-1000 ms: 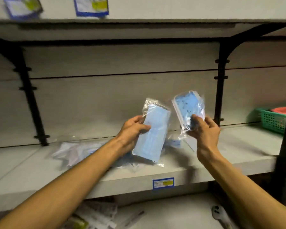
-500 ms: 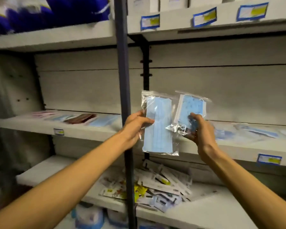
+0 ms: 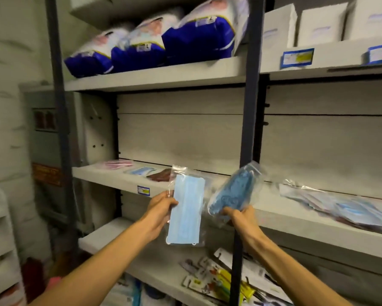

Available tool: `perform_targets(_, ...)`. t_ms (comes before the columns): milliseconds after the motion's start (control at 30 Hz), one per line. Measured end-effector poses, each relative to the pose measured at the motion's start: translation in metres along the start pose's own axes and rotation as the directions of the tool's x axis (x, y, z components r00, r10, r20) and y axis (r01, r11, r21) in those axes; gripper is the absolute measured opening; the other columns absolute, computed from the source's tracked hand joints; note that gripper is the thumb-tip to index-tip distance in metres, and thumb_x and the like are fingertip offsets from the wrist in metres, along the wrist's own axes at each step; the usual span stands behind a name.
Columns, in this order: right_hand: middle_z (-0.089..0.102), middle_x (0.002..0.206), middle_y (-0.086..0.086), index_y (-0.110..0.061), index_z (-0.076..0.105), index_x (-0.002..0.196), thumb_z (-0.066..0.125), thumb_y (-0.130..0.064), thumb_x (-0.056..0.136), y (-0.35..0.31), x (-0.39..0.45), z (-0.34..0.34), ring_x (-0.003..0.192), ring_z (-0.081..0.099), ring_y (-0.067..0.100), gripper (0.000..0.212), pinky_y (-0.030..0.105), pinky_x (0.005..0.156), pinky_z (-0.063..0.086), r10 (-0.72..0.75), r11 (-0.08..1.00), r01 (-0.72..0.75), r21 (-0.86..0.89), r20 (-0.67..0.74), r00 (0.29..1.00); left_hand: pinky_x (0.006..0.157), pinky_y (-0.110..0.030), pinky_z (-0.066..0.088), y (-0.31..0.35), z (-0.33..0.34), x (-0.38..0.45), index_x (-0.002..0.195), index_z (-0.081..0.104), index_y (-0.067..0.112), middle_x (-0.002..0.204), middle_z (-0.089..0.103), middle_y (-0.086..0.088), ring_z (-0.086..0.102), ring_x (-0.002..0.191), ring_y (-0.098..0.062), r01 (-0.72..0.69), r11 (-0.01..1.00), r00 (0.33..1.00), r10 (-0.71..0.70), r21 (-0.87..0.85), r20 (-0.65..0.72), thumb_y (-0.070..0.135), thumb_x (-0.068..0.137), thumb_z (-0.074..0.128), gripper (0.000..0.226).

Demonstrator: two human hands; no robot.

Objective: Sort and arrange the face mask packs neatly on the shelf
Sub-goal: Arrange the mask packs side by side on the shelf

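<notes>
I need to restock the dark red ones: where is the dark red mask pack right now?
The dark red mask pack lies on the left middle shelf, right of a light blue pack and just behind the left hand's pack.

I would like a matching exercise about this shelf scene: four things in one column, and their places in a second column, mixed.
Things:
1. light blue mask pack
2. dark blue mask pack
3. pink mask pack
4. blue-and-white bags

Places:
A. top shelf
B. held by the right hand
C. far left of the middle shelf
D. held by the left hand

Pairs: 1-D, 2-B, 3-C, 4-A
</notes>
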State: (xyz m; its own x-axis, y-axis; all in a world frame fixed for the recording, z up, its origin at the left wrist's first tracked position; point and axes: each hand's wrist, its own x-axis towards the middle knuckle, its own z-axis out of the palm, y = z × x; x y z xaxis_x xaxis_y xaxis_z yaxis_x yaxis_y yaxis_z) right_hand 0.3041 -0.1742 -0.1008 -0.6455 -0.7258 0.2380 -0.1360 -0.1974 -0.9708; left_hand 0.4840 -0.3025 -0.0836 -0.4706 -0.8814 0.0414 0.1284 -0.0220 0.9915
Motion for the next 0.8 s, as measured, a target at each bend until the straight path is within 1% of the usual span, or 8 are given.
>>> perform_targets(100, 0.074, 0.087, 0.0, -0.015, 0.069, 0.09, 0.065, 0.003, 0.086, 0.008, 0.031, 0.047, 0.076, 0.072, 0.01, 0.019, 0.021, 0.058, 0.056, -0.003, 1.0, 0.003, 0.012, 0.019, 1.0, 0.102, -0.053, 0.052, 0.001, -0.028, 0.025, 0.113, 0.067, 0.002, 0.116, 0.07, -0.024, 0.065, 0.114, -0.041, 0.007, 0.999, 0.996, -0.004, 0.033, -0.09, -0.005, 0.094, 0.053, 0.024)
perform_targets(167, 0.074, 0.083, -0.001, -0.014, 0.068, 0.092, 0.065, -0.001, 0.09, 0.012, 0.056, 0.073, 0.071, 0.072, 0.01, 0.013, 0.021, 0.055, 0.056, -0.007, 1.0, 0.006, 0.03, 0.033, 0.999, 0.103, -0.057, 0.05, 0.008, -0.045, 0.05, 0.113, 0.067, 0.0, 0.116, 0.069, -0.027, 0.064, 0.114, -0.044, 0.001, 0.997, 0.994, 0.009, 0.083, -0.111, -0.005, 0.094, 0.055, 0.024)
perform_targets(300, 0.072, 0.088, -0.005, -0.014, 0.063, 0.104, 0.062, -0.008, 0.096, 0.016, 0.112, 0.107, 0.074, 0.072, 0.008, 0.01, 0.017, 0.057, 0.056, -0.081, 0.994, 0.075, 0.08, 0.065, 0.995, 0.095, -0.05, 0.056, 0.034, -0.069, 0.12, 0.102, 0.068, 0.007, 0.105, 0.072, -0.023, 0.07, 0.097, -0.039, -0.041, 0.987, 0.989, 0.062, 0.154, -0.137, -0.003, 0.092, 0.057, 0.018)
perform_targets(400, 0.071, 0.098, 0.002, -0.015, 0.06, 0.108, 0.06, -0.012, 0.098, 0.01, 0.148, 0.118, 0.089, 0.071, 0.018, 0.011, 0.029, 0.071, 0.061, -0.065, 0.99, 0.057, 0.126, 0.057, 0.996, 0.089, -0.044, 0.055, 0.044, -0.073, 0.171, 0.104, 0.069, 0.004, 0.101, 0.071, -0.023, 0.068, 0.091, -0.035, -0.046, 0.985, 0.985, 0.073, 0.167, -0.156, -0.002, 0.091, 0.057, 0.019)
perform_targets(500, 0.07, 0.105, 0.017, -0.007, 0.061, 0.105, 0.058, -0.008, 0.098, 0.005, 0.183, 0.119, 0.093, 0.068, 0.032, 0.008, 0.048, 0.085, 0.058, -0.028, 0.99, 0.028, 0.141, 0.003, 1.0, 0.088, -0.049, 0.056, 0.043, -0.066, 0.209, 0.106, 0.067, 0.002, 0.105, 0.072, -0.026, 0.07, 0.093, -0.04, -0.03, 0.982, 0.994, 0.049, 0.187, -0.1, 0.002, 0.091, 0.057, 0.018)
perform_targets(567, 0.071, 0.107, 0.019, -0.009, 0.064, 0.099, 0.056, -0.008, 0.099, 0.007, 0.204, 0.119, 0.094, 0.07, 0.033, 0.008, 0.05, 0.087, 0.058, -0.024, 0.994, 0.027, 0.108, -0.029, 0.999, 0.083, -0.048, 0.058, 0.042, -0.059, 0.228, 0.102, 0.07, 0.005, 0.101, 0.073, -0.021, 0.072, 0.085, -0.033, -0.032, 0.987, 0.997, 0.042, 0.157, -0.06, 0.0, 0.092, 0.057, 0.017)
perform_targets(667, 0.072, 0.111, 0.017, -0.009, 0.066, 0.106, 0.056, -0.004, 0.095, 0.022, 0.225, 0.115, 0.095, 0.071, 0.032, 0.016, 0.049, 0.088, 0.059, -0.049, 0.999, 0.05, 0.003, -0.132, 0.99, 0.087, -0.053, 0.059, 0.04, -0.051, 0.251, 0.105, 0.071, 0.009, 0.102, 0.075, -0.019, 0.072, 0.092, -0.035, -0.032, 0.99, 0.998, 0.039, 0.134, -0.055, 0.0, 0.092, 0.057, 0.021)
perform_targets(800, 0.073, 0.112, 0.012, -0.007, 0.064, 0.122, 0.061, -0.005, 0.091, 0.037, 0.244, 0.107, 0.095, 0.072, 0.029, 0.031, 0.049, 0.085, 0.06, -0.056, 0.995, 0.035, -0.096, -0.23, 0.971, 0.062, -0.034, 0.057, 0.041, -0.055, 0.276, 0.089, 0.068, 0.016, 0.086, 0.073, -0.01, 0.068, 0.075, -0.027, -0.091, 0.983, 0.986, 0.112, 0.16, -0.127, 0.007, 0.087, 0.061, 0.012)
